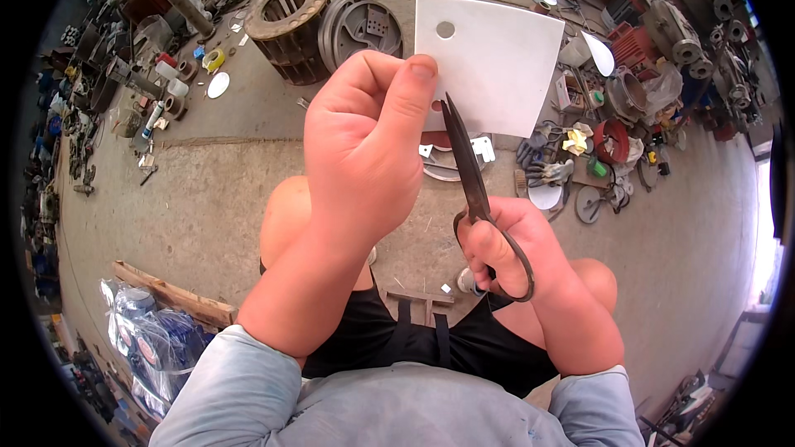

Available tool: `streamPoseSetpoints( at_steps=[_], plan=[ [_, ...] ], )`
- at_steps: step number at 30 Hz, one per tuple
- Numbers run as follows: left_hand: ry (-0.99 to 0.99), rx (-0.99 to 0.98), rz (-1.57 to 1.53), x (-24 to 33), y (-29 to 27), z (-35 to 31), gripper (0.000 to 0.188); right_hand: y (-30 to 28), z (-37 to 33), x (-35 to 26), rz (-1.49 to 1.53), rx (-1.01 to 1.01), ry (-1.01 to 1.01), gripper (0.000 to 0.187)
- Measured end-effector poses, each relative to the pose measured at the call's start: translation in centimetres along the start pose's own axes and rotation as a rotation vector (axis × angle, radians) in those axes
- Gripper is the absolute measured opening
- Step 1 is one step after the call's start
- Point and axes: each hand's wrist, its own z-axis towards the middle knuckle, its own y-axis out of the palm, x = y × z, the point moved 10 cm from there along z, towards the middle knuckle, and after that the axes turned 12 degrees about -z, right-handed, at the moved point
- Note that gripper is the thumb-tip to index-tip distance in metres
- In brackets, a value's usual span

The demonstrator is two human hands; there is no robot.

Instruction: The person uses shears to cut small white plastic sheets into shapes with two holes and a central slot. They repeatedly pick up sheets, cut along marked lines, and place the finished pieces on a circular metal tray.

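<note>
My left hand (368, 136) pinches the left edge of a stiff white sheet (497, 62) between thumb and fingers, holding it up in front of me. Near its upper left corner the sheet has a round hole (445, 30); a second hole (436, 106) shows lower down, beside my thumb. In my right hand (517, 244) is a pair of dark metal scissors (472, 170), with fingers and thumb in the handle loops. The blades point up and look nearly closed. Their tips lie at the sheet's lower left part, close to the lower hole.
Beyond my hands stand a rusty slotted cylinder (290, 29) and a grey metal wheel (360, 29). A round metal part (443, 167) lies under the sheet. Work gloves (548, 172) and machine parts crowd the right; a plastic-wrapped blue item (153, 339) sits by a wooden plank (174, 294).
</note>
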Motion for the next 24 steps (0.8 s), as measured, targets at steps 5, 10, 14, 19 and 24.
streamPoseSetpoints(
  at_steps=[5,10,14,19,24],
  plan=[
    [-0.122,-0.012,-0.119,-0.8,0.2,-0.1,0.021,-0.4,0.0,0.5,0.007,-0.037,-0.022,0.052],
    [-0.175,-0.04,-0.134,-1.0,0.3,-0.1,0.021,-0.5,0.1,0.4,0.03,-0.041,-0.073,0.052],
    [-0.189,-0.043,-0.133,-1.2,0.7,-0.5,0.02,-0.6,0.0,0.3,0.063,-0.037,-0.089,0.051],
    [-0.175,-0.042,-0.147,-0.9,0.6,-0.5,0.021,-0.8,0.0,0.3,0.017,-0.014,-0.07,0.053],
    [-0.192,-0.027,-0.137,-0.6,0.4,-0.4,0.02,-1.2,-0.1,0.5,-0.004,0.014,-0.002,0.057]
  ],
)
